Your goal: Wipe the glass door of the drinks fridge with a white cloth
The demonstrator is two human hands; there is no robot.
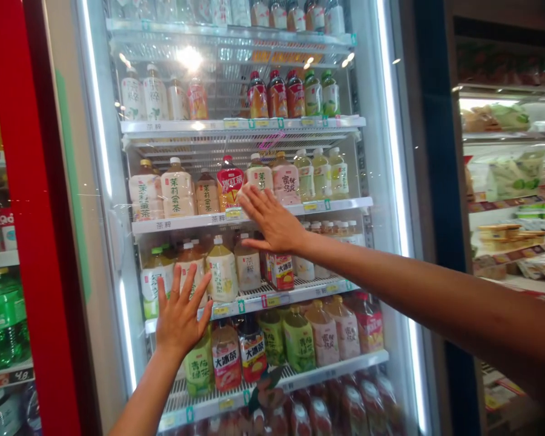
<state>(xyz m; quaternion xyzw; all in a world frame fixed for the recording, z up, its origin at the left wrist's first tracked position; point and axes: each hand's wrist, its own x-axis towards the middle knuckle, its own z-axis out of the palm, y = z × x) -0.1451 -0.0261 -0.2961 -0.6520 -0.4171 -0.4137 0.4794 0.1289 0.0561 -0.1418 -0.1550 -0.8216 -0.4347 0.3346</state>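
Observation:
The glass door point(229, 79) of a lit drinks cooler stands upright in front of me. My left hand point(181, 309) is raised at the lower left, fingers spread, palm toward the glass. My right hand point(272, 224) reaches in from the right, higher up, with its fingers stretched out flat against or just before the pane. A pale patch shows at its fingertips; I cannot tell whether it is a thin wipe or the label behind. Through the glass are bottled teas, such as a red-capped bottle point(229, 181) and a white-labelled bottle point(221, 269).
Several shelves of bottles fill the cooler, and a shelf edge point(254, 124) carries price tags. A pale door handle point(115, 239) is at the left frame. Further left stands a red-edged rack with a green bottle point(2, 321). Packaged food shelves point(511, 181) are at right.

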